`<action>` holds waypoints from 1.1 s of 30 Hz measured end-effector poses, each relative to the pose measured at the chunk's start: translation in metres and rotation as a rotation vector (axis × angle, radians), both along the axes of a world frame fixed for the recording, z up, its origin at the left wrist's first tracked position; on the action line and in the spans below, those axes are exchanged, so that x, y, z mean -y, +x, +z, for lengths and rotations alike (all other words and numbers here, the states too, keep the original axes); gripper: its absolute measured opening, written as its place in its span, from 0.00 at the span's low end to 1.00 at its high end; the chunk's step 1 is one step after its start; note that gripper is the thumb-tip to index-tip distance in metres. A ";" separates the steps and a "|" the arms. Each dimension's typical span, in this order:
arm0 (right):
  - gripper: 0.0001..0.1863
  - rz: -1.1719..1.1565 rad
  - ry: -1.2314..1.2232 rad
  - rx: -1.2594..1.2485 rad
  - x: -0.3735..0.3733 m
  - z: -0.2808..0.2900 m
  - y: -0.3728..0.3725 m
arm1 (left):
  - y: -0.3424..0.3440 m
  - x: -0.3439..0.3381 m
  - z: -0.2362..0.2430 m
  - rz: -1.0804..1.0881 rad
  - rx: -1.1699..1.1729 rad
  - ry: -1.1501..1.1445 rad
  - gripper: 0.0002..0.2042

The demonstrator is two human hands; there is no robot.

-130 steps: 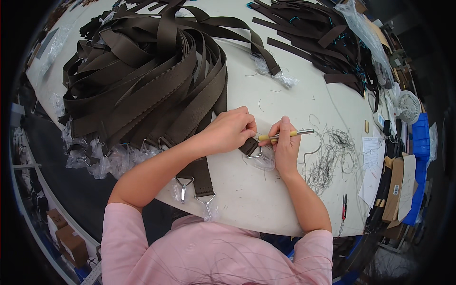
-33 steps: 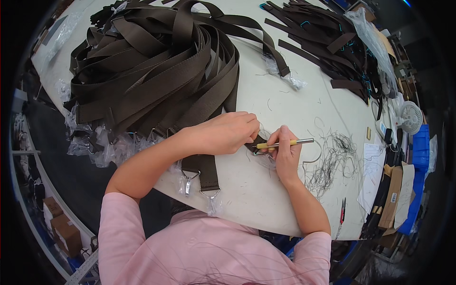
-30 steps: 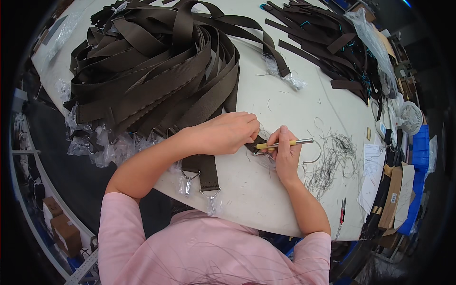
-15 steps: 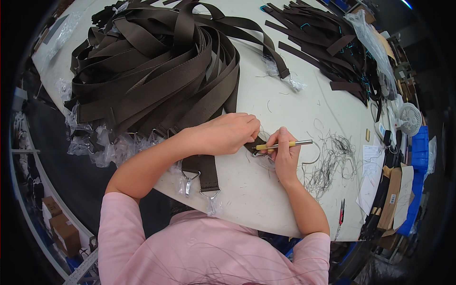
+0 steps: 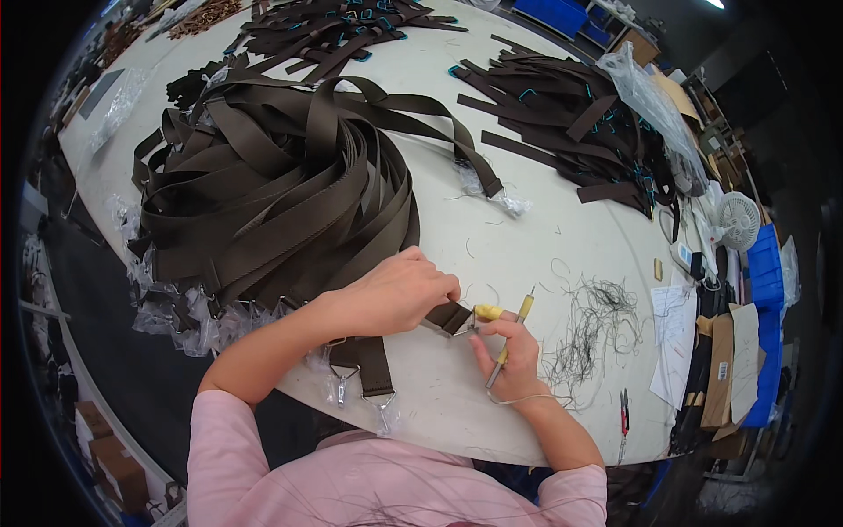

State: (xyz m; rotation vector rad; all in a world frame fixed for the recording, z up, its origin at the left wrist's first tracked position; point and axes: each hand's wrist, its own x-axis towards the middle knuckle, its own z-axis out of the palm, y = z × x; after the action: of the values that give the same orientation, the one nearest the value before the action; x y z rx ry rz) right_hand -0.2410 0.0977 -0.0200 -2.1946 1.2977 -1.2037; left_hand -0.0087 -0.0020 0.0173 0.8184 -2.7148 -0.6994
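Note:
My left hand (image 5: 395, 294) is closed on a dark brown webbing strap, just behind its end (image 5: 448, 318). A metal ring is fitted at that end, beside the fingertips of my right hand (image 5: 518, 364). Held slanting in my right hand is a slim pen-like tool (image 5: 525, 309) with a yellow grip and metal ends. A yellow cover (image 5: 490, 312) sits on a finger of that hand. Left of both hands lies a big heap of the same webbing (image 5: 290, 189). Two more strap ends (image 5: 376, 367) with metal rings and plastic-wrapped hooks rest near the table's front edge.
Loose dark threads (image 5: 588, 338) lie right of my right hand. Red-handled snips (image 5: 624, 415) are near the front edge. Shorter dark straps with teal-edged buckles (image 5: 571, 114) are piled far right, others (image 5: 342, 35) at the back. A white fan (image 5: 738, 220) stands by a blue bin (image 5: 766, 281).
The pen-like tool has swung from nearly level to a steep slant in my right hand, and the yellow-covered finger now reaches toward the ring. My view has shifted, showing more of the table's far side.

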 end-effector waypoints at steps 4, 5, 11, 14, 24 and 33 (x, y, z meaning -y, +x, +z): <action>0.16 0.020 0.033 -0.209 -0.005 -0.007 0.004 | -0.007 -0.004 -0.012 0.078 -0.082 -0.505 0.12; 0.16 0.010 0.007 -0.211 -0.002 -0.007 0.007 | -0.009 -0.006 -0.011 0.102 -0.096 -0.478 0.13; 0.12 0.037 0.023 -0.134 0.007 -0.001 -0.005 | -0.011 -0.024 -0.014 0.166 -0.271 0.426 0.15; 0.10 -0.073 0.003 0.067 0.016 0.004 -0.016 | -0.020 -0.024 -0.024 0.176 -0.262 0.341 0.14; 0.31 -0.129 0.474 0.960 0.047 0.013 -0.016 | -0.038 -0.014 -0.032 0.348 -0.322 0.291 0.06; 0.28 -0.175 0.735 0.760 0.044 -0.003 0.005 | -0.037 -0.012 -0.028 0.436 -0.337 0.385 0.07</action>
State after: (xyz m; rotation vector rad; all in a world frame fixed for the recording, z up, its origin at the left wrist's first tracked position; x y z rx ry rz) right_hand -0.2361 0.0533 -0.0227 -0.9859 1.2953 -1.1780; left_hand -0.0452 0.0101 -0.0110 1.1999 -2.0347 -1.1451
